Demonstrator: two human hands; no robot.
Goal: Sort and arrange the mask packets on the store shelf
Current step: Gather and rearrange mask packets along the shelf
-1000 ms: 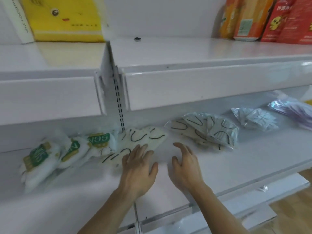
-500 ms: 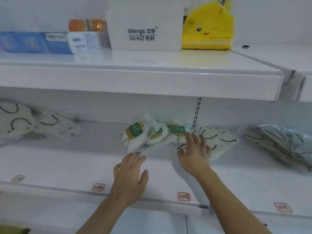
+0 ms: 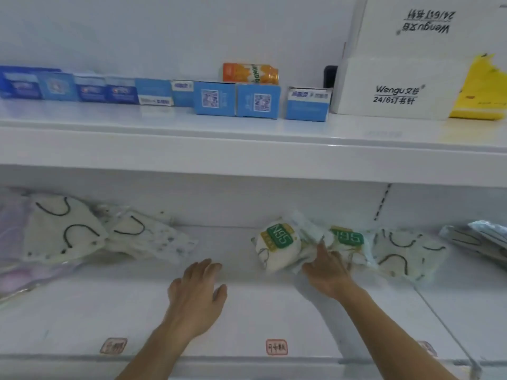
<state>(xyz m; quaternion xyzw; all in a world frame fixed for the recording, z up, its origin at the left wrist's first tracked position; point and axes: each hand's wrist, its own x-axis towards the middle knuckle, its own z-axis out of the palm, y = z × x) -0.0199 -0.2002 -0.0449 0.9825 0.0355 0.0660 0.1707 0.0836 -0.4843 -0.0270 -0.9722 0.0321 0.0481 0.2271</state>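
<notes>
Two N95 mask packets with green labels lie side by side on the white lower shelf point(image 3: 82, 319), one point(image 3: 277, 242) to the left of the other point(image 3: 347, 238). My right hand point(image 3: 326, 267) rests on them with fingers spread, touching the crinkled plastic between the two. A white mask packet with black ear loops point(image 3: 406, 253) lies just right of them. My left hand point(image 3: 196, 294) is open, palm down over bare shelf, holding nothing. More black-loop mask packets lie at the left point(image 3: 63, 231) point(image 3: 145, 234).
Pale pink packets point(image 3: 16, 272) sit at the far left, clear packets point(image 3: 477, 237) at the far right. The upper shelf carries blue boxes point(image 3: 236, 98), an orange can point(image 3: 249, 74), a white Wengu box point(image 3: 395, 89) and a yellow pack point(image 3: 482, 89). Price labels point(image 3: 276, 346) line the front edge.
The view has swung left along the shelf. My right hand moved from the black-loop packet onto the N95 packets, and my left hand moved out over bare shelf.
</notes>
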